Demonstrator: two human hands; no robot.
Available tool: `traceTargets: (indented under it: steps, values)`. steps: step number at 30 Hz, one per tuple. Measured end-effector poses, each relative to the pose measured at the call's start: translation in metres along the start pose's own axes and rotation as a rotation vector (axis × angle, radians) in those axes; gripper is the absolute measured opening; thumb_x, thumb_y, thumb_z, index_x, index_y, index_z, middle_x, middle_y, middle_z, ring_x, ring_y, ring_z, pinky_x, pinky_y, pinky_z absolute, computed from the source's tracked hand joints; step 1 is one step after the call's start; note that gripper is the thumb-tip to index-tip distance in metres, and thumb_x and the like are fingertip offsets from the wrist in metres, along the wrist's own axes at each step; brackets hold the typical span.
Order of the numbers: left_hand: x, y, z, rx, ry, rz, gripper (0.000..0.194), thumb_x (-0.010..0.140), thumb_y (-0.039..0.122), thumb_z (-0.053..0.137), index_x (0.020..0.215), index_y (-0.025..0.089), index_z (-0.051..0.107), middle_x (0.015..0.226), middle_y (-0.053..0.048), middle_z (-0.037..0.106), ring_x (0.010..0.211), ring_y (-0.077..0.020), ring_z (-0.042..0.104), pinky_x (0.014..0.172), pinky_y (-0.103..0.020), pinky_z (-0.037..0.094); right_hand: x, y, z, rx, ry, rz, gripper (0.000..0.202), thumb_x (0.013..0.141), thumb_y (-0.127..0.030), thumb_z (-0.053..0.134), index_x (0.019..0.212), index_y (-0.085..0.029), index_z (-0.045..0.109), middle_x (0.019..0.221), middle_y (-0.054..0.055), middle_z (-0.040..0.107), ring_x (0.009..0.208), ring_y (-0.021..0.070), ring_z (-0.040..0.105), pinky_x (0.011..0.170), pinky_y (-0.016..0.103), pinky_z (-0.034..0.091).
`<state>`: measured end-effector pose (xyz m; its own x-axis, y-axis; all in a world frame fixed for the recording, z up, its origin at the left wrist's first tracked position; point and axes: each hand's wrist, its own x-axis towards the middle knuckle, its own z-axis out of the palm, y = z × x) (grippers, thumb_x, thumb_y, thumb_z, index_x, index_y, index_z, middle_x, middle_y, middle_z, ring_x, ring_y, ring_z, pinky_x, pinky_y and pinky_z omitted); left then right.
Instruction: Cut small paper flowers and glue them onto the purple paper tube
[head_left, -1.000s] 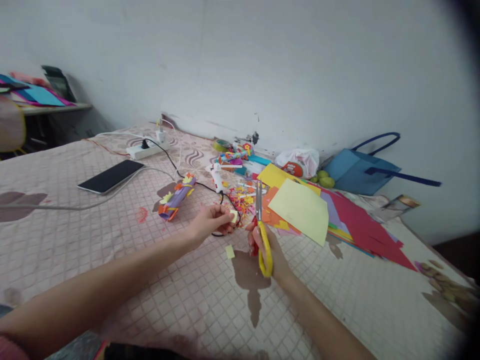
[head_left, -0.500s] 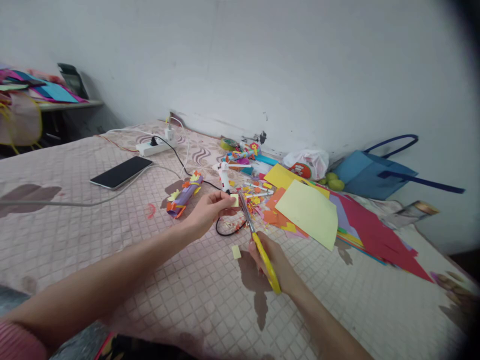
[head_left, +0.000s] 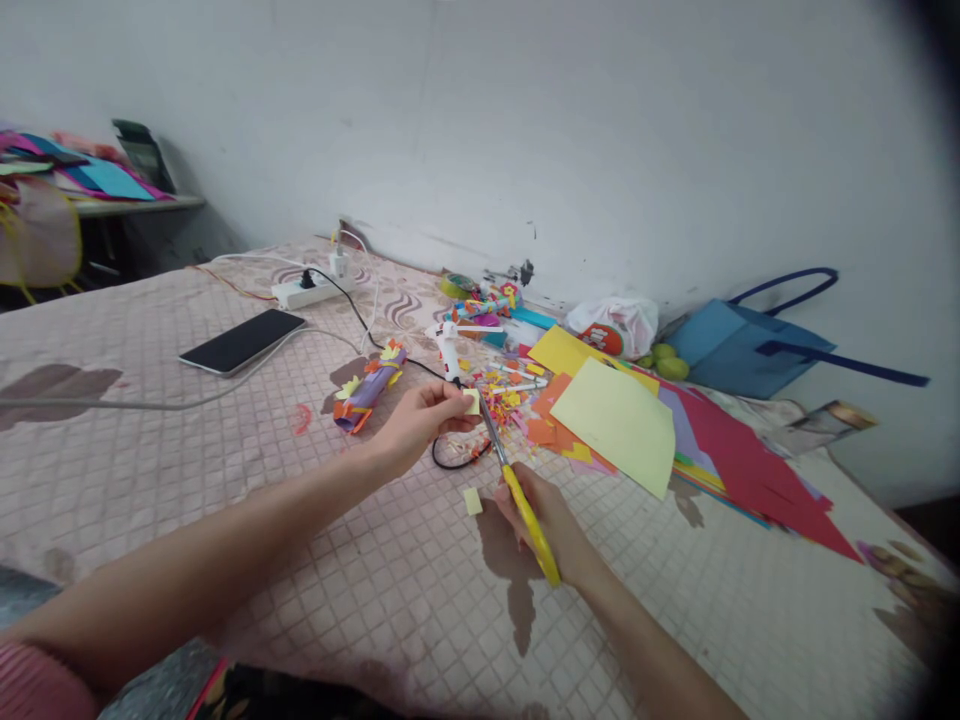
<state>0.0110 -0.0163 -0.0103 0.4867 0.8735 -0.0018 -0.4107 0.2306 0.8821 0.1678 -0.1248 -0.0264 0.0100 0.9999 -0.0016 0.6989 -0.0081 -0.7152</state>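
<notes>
Between the thumb and fingers of my left hand (head_left: 421,420) is a small pale yellow paper piece (head_left: 472,402). My right hand (head_left: 546,520) grips yellow-handled scissors (head_left: 526,510), whose blades point up and away, right beside the held paper. Whether the blades touch it I cannot tell. Another small pale yellow paper square (head_left: 472,501) lies on the quilted cover, left of my right hand. A purple paper roll (head_left: 369,393) with orange and yellow cut-outs rests beyond my left wrist. Just past my left fingers a white glue gun (head_left: 448,352) stands on the cover.
Paper scraps (head_left: 510,400) lie beyond the scissors. To the right are a pale yellow sheet (head_left: 619,425), red sheets (head_left: 757,470) and a blue bag (head_left: 750,348). At left are a tablet or phone (head_left: 242,341), cables and a power strip (head_left: 311,291).
My hands stay almost in place. The scissors and the held paper have shifted only very slightly; the paper square and the other things lie as before.
</notes>
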Motion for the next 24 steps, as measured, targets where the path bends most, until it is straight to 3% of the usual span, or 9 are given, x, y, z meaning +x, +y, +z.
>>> traceTargets:
  steps: [24]
  values:
    - [-0.0010, -0.0021, 0.0002, -0.005, 0.013, 0.002, 0.022, 0.065, 0.024, 0.071, 0.068, 0.012, 0.052, 0.069, -0.001, 0.062, 0.064, -0.0102, 0.062, 0.067, -0.024, 0.049, -0.0007, -0.0044, -0.0004, 0.079, 0.017, 0.029, 0.025, 0.080, -0.039, 0.049, 0.065, -0.021, 0.041, 0.047, -0.006, 0.043, 0.040, 0.0082, 0.039, 0.036, 0.018, 0.030]
